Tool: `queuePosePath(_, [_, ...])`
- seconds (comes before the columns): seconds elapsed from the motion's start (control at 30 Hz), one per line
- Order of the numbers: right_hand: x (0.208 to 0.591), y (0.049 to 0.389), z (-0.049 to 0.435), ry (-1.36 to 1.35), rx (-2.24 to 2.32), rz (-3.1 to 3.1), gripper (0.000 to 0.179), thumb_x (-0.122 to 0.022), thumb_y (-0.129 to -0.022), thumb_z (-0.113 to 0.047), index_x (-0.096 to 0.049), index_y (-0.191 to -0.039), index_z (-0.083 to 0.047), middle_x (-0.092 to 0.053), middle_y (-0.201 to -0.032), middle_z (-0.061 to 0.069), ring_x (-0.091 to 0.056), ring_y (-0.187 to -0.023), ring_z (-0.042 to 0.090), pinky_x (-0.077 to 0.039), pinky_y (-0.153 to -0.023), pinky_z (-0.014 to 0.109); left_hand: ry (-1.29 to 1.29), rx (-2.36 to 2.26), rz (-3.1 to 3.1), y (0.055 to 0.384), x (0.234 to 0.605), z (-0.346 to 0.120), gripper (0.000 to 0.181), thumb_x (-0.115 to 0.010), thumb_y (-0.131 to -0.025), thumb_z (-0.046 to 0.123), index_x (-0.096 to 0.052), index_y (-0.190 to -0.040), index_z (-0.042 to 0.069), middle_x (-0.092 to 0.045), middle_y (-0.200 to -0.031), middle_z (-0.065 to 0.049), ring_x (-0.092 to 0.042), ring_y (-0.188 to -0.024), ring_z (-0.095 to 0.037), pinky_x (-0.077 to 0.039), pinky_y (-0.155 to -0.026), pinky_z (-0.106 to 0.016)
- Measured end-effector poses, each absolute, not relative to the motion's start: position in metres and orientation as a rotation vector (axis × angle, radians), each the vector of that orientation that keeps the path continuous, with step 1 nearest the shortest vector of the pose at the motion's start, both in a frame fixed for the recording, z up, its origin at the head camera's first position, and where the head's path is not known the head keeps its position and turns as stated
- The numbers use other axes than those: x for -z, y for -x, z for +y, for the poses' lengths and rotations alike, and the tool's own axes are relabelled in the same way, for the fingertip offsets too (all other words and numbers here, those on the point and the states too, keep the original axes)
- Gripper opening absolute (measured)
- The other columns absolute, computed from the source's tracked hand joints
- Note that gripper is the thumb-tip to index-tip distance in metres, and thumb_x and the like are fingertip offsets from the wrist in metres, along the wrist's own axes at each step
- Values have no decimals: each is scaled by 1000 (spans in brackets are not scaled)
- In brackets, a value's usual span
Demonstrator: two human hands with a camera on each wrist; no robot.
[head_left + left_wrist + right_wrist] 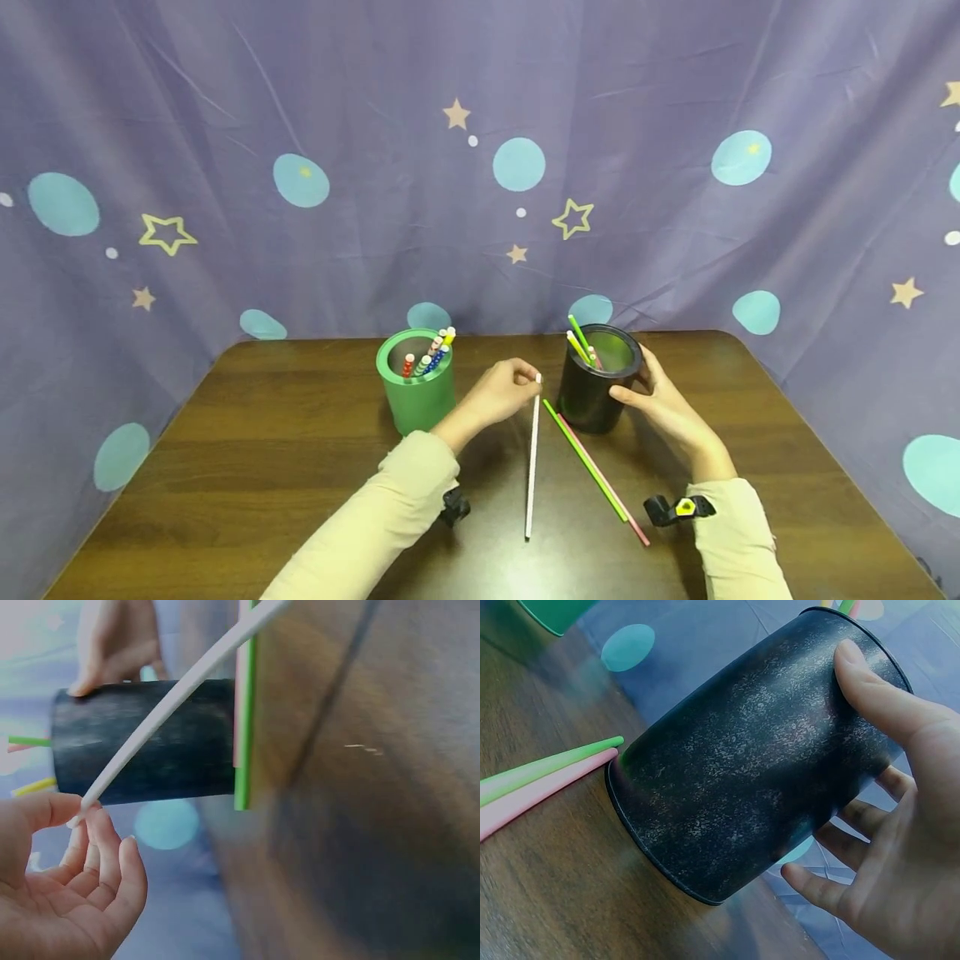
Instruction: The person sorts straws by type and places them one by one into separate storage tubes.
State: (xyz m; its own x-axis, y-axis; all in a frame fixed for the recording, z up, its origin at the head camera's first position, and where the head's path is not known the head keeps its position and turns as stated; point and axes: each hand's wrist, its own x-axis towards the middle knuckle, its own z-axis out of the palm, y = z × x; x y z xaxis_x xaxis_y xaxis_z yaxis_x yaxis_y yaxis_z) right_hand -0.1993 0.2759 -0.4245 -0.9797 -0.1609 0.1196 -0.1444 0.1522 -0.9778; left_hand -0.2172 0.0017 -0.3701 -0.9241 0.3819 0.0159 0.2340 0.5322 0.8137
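My left hand (pixel 504 388) pinches a thin white straw (pixel 533 458) by its upper end, between thumb and forefinger; the other fingers curl loosely in the left wrist view. The straw slants away from the fingertips and overlaps the black cup (pixel 202 742) in that view. On the cup's right side my right hand (pixel 922 787) grips it near the rim, thumb on the front and fingers round the back. Inside the cup stand several straws, among them a green straw (pixel 579 332) and a yellow straw (pixel 577 347). The cup sits upright on the table.
A green straw (pixel 585 460) and a pink straw (pixel 603 481) lie side by side before the black cup. To the left stands a green cup (pixel 420 404) with several patterned straws (pixel 431 360). A patterned curtain (pixel 375 250) hangs behind the brown table (pixel 262 467).
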Motion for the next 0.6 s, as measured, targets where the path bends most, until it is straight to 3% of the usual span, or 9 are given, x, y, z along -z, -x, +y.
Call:
queuePosePath(0.13, [421,201,276,325,2010,2380,80,-66,-95,-11,-15,-157,-18,-32,-151,14,-30,-136,23,-35,-102,34,-551,-1414,2620,213,352,-3,18,-64,-92,17,-63,-106,5,-70,-92,-6,-66,-76,-16,-52,-74,-30])
queuePosePath(0.33, [419,202,277,324,2007,2391,80,-66,-96,-11,-15,-157,-19,-32,-152,13,-30,-135,22,-33,-103,36,-600,-1553,2598,209,333,-11,15,-63,-97,18,-59,-104,6,-68,-90,-9,-68,-81,-29,-51,-70,-29])
queuePosePath(0.6, [424,200,276,336,1980,2412,80,-66,-96,-10,-14,-157,-17,-32,-152,13,-31,-135,22,-37,-99,26,-685,-1658,2632,200,308,-22,13,-63,-98,23,-61,-103,11,-65,-82,0,-62,-73,-14,-49,-66,-28])
